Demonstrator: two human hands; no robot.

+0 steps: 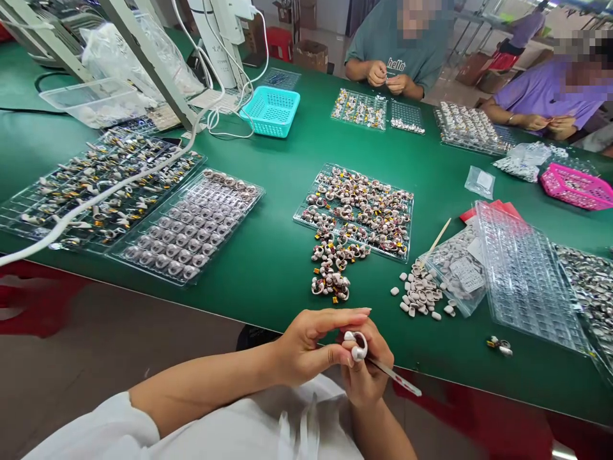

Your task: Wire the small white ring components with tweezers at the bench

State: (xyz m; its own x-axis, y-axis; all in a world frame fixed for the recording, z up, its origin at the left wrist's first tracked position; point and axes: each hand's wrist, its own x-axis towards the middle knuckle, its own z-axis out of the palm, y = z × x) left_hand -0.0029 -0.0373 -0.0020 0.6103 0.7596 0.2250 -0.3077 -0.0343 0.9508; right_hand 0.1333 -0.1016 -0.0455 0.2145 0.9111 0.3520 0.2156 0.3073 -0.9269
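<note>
At the table's near edge, a white C-shaped clip-on earphone [361, 345] sits between my two hands. The thumb of my left hand [306, 342] presses at its lower end, with the other fingers stretched over it. My right hand [376, 367] curls around the earphone from behind, and metal tweezers [405, 382] stick out of that hand toward the lower right. Its fingertips are partly hidden. Just beyond lie a loose heap of similar earphone parts with orange flex pieces [332, 271] and a pile of small white caps [421, 291].
A clear tray of earphone parts [361, 207] stands ahead. Two more filled trays, one with grey-white pieces [184, 223], lie left under a white cable [76, 220]. A turquoise basket [271, 112] is behind. Stacked clear trays [531, 281] lie right. Two people work across the table.
</note>
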